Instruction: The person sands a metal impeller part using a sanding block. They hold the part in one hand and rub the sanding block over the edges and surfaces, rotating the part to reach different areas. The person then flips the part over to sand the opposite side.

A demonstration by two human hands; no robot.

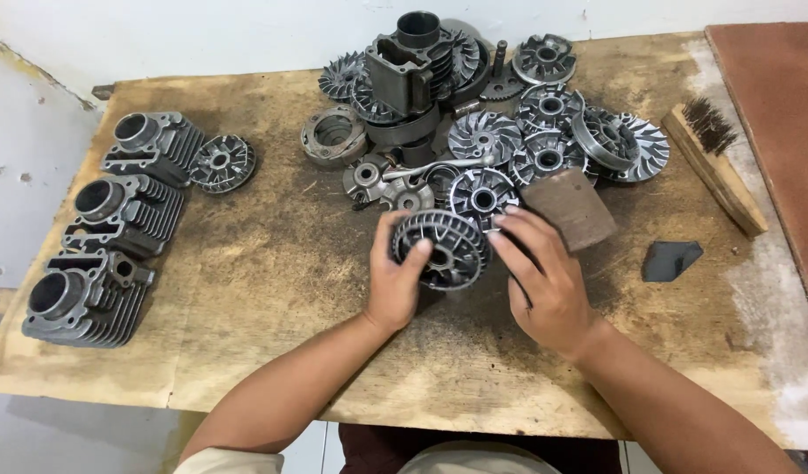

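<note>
Left hand (393,283) and right hand (544,279) are both gripping a finned pulley (442,248) on the desk (272,290), near parts pile (491,114).

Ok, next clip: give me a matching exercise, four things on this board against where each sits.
Things:
1. finned round part
2. wire brush
3. three cylinder blocks
4. dark flat scrap

Places:
A. row along the left edge
B. between the left hand and right hand
C. lying slantwise near the right edge
D. alone, below the brush

Pairs: 1-B, 2-C, 3-A, 4-D
</note>
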